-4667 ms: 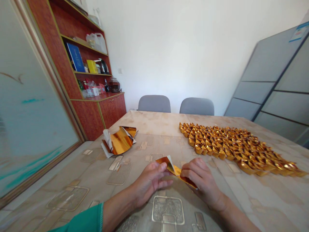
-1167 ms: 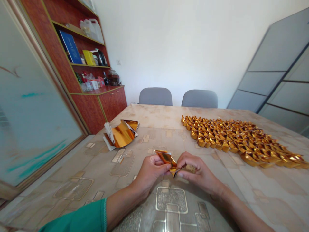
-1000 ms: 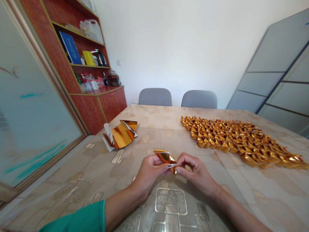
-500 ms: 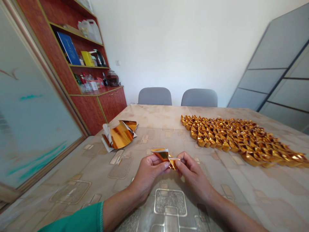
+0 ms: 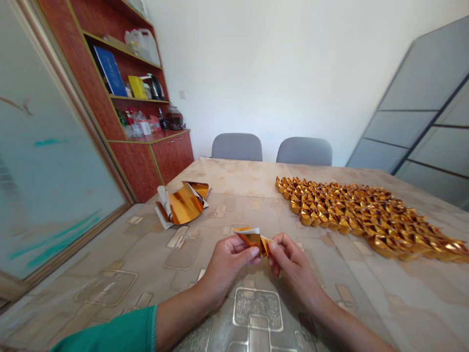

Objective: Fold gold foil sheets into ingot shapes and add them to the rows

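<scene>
A small piece of folded gold foil paper point(image 5: 251, 238) with a pale underside is held between both hands, just above the table. My left hand point(image 5: 231, 255) pinches its left part between thumb and fingers. Thumb and fingers of my right hand point(image 5: 287, 254) are closed on its right end, where the foil is creased. Part of the paper is hidden behind the fingertips. Beyond my left hand lies a loose stack of gold foil sheets point(image 5: 183, 204), curled and white-backed. Many folded gold paper ingots point(image 5: 340, 208) stand in tight rows to the right.
A patterned cover lies over the table point(image 5: 234, 186). Two grey chairs point(image 5: 237, 146) stand at its far edge. A reddish wooden cabinet point(image 5: 135, 161) with bottles and a kettle point(image 5: 156, 87) is at the back left, and grey panels point(image 5: 406, 112) lean at the right.
The right end of the foil paper, a thin pale strip before, now shows as a gold creased flap under my right fingers. The view has shifted slightly.
</scene>
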`<state>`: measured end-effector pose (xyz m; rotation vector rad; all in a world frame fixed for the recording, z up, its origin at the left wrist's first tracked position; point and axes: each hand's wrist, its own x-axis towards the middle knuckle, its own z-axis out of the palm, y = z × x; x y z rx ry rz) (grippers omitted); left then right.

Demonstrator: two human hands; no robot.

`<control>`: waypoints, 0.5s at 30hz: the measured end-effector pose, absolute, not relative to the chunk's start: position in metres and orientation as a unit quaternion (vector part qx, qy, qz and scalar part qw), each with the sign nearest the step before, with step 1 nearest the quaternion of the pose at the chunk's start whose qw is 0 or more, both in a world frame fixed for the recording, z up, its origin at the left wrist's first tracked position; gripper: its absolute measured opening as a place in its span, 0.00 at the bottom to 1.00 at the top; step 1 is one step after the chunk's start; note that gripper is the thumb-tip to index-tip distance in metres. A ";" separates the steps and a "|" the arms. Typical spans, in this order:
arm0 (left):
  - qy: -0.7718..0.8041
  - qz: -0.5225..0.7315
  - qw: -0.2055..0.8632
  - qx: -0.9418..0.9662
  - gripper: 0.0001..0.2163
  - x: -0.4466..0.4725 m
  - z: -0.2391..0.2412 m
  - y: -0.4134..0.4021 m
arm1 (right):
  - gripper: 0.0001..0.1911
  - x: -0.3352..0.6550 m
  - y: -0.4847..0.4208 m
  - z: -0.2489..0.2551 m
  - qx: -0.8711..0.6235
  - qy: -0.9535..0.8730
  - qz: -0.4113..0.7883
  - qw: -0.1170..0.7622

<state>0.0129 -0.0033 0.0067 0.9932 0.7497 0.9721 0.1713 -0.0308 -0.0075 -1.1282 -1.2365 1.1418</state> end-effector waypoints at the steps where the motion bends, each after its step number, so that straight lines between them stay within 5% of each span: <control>1: 0.336 0.439 0.705 0.444 0.12 0.012 0.006 -0.003 | 0.16 0.171 -0.031 -0.008 -0.475 -0.521 0.472 0.529; 15: 0.328 0.426 0.713 0.451 0.12 0.010 0.007 -0.001 | 0.15 0.176 -0.029 0.003 -0.483 -0.568 0.421 0.516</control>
